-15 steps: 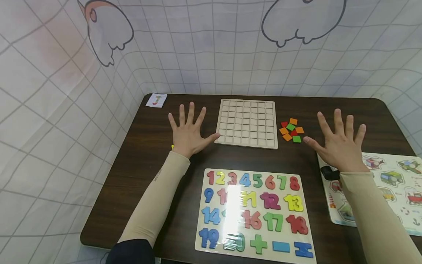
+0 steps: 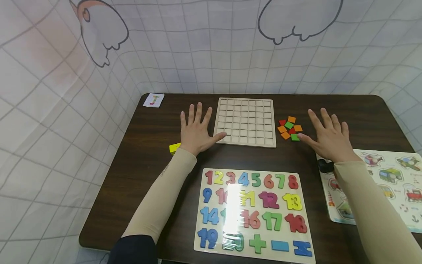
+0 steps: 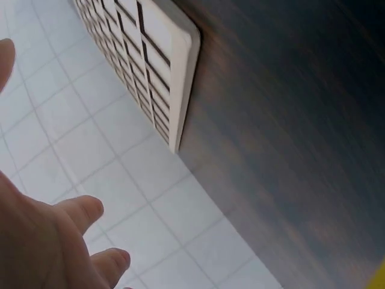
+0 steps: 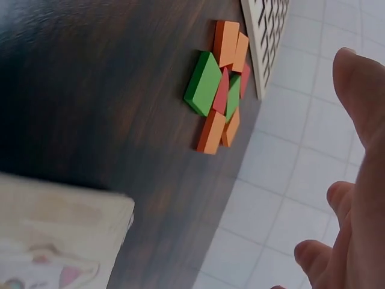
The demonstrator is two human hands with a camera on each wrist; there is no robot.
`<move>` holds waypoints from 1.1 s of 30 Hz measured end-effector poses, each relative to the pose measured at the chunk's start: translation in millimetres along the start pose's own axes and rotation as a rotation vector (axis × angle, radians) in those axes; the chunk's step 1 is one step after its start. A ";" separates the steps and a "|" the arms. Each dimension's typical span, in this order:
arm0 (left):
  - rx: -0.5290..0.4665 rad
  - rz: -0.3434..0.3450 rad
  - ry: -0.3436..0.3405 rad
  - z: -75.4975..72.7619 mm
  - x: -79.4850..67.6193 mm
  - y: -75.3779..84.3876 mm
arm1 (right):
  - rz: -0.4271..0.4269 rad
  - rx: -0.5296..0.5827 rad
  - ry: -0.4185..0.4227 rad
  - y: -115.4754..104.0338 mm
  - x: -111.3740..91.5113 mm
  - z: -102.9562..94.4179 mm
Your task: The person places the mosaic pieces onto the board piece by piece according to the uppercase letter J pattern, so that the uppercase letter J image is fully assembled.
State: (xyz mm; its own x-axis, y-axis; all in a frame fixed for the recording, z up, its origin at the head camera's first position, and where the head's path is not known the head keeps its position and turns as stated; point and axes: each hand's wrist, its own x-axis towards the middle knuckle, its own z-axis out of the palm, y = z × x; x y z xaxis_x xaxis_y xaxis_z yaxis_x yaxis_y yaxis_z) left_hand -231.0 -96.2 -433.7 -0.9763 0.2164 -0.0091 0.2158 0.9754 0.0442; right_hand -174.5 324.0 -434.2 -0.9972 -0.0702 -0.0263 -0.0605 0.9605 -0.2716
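Note:
My left hand (image 2: 196, 134) is spread with straight fingers and holds nothing. Its thumb overlaps the lower left corner of a pale wooden grid board (image 2: 244, 122) in the head view. Yellow pieces (image 2: 174, 147) lie beside the left wrist, partly hidden by it. Spread as well, my right hand (image 2: 332, 141) has nothing in its grasp. Its thumb tip appears right by a green square tile (image 2: 295, 137), at the edge of a small cluster of orange, red and green tiles (image 4: 221, 87). In the right wrist view the hand hovers apart from these tiles.
A number puzzle board (image 2: 254, 214) lies at the front middle, glare across it. A vehicle picture puzzle (image 2: 392, 183) sits at the right, partly under my right forearm. At the far left corner is a letter card (image 2: 153, 100). Tiled-pattern cloth (image 2: 211, 55) surrounds the dark table (image 2: 132, 176).
My left hand has shifted slightly right, uncovering more of the yellow pieces. The right hand has moved left, nearer the tile cluster. The head view has shifted a little.

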 end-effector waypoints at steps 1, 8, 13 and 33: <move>0.000 0.003 -0.012 0.8 1.9 2.4 | -0.006 0.004 -0.008 -0.7 2.2 0.2; -0.011 0.028 -0.107 9.1 16.7 16.9 | -0.038 0.000 -0.094 -5.0 19.6 -1.4; -0.069 0.028 -0.199 9.4 21.2 25.3 | -0.042 0.011 -0.194 -4.5 33.1 -1.0; -0.142 0.023 -0.315 16.9 22.9 31.6 | -0.105 0.017 -0.135 -0.4 62.0 9.8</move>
State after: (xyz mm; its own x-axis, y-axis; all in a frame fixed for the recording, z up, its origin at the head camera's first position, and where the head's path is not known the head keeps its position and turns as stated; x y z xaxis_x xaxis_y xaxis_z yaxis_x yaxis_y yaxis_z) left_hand -246.2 -59.7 -449.4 -0.9128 0.2619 -0.3133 0.2114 0.9595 0.1861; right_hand -235.8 316.6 -445.1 -0.9704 -0.2063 -0.1252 -0.1620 0.9414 -0.2959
